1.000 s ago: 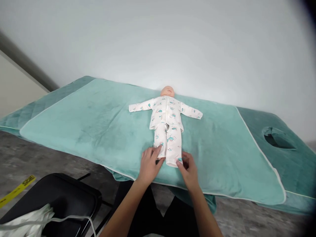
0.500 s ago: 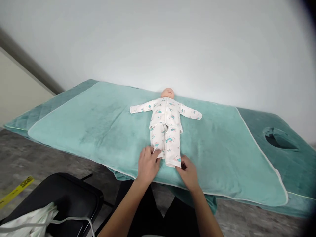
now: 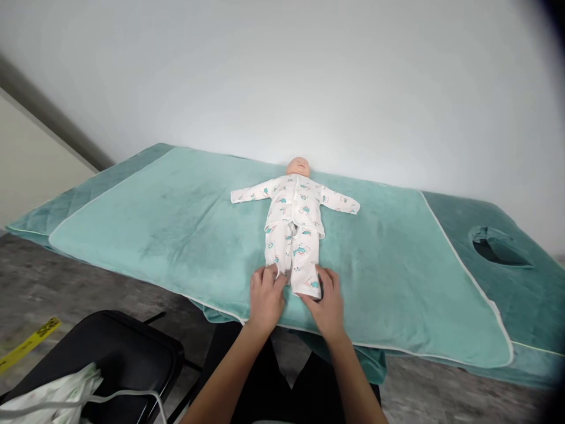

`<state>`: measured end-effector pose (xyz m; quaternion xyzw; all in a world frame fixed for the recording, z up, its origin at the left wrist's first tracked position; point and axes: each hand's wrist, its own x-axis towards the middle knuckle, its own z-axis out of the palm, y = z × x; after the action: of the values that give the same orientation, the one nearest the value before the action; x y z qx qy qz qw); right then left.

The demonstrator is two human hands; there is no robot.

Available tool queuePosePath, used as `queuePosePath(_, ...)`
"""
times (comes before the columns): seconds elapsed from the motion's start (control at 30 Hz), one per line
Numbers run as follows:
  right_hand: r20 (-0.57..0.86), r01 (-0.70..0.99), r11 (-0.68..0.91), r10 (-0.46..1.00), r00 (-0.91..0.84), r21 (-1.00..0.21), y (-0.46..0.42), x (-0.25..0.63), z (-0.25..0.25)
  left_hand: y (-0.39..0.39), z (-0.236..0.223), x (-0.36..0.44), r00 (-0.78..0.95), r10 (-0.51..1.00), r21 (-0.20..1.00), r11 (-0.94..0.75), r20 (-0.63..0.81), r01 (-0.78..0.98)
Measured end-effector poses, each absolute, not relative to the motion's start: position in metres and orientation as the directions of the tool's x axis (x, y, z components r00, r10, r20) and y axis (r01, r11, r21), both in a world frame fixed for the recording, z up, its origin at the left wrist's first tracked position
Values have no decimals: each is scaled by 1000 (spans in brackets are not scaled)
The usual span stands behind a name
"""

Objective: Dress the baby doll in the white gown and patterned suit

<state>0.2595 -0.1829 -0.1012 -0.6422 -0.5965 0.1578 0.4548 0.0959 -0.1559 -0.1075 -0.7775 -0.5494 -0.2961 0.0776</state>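
A baby doll lies on its back on a teal padded bed, head toward the wall and arms spread. It wears a white printed baby jacket and matching white baby pants. My left hand is closed on the lower end of the left pant leg, fingers bent over the fabric. My right hand holds the hem of the right pant leg, thumb at the bottom edge and fingers along the outer side. The doll's feet are not visible; the pant legs cover them.
A teal cover with white piping lies over the bed. At the right, the bed has a face hole. A black chair at lower left bears folded white cloth and a pale cable. A wall rises behind.
My right hand has moved slightly up and left, its fingers now further along the outer side of the pant leg. My left hand has shifted a little on the other leg.
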Motion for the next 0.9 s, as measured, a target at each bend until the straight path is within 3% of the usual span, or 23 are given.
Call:
queuePosePath(0.17,353,751,13,888,295,-661,-174,231,-111,-156,-115,102,93,791,376,-387,605,842)
queuePosePath(0.3,327,736,-49,874,359,-676,-167,221,-117,-157,-119,99,1,777,478,-388,630,788)
queuePosePath(0.43,370,747,-13,864,343,-664,-167,219,-121,-157,-122,95,-23,753,491,-405,657,771)
queuePosePath(0.7,480,874,96,861,168,-476,-167,215,-121,-159,-126,89,24,763,476,-428,646,768)
queuePosePath(0.9,489,830,176,863,129,-529,-163,223,-123,-160,-122,83,65,754,480,-480,654,734)
